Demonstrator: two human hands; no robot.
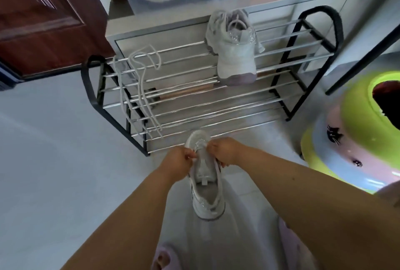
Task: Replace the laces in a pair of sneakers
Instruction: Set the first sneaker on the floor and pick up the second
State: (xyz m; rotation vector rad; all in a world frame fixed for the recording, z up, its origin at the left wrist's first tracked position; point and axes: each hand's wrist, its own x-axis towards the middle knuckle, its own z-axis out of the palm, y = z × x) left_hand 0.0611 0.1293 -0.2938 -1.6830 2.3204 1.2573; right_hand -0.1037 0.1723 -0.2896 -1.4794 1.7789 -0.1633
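A white sneaker (205, 185) rests on my lap, toe pointing away from me, its tongue laid bare. My left hand (179, 160) pinches at the left side of its eyelet area near the toe. On the right side, my right hand (223, 150) has its fingers curled at the eyelets and the shoe's edge. Whether a lace runs between my fingers is too blurred to tell. The second white sneaker (234, 48) stands on the top tier of the shoe rack (281, 53). Loose white laces (138, 87) hang over the rack's left end.
The metal shoe rack stands against a grey cabinet (151, 22). A brown door (43, 16) is at the left. To the right sits a green and pink plastic toy seat (350, 122). Pale floor tiles (54, 150) spread left of me.
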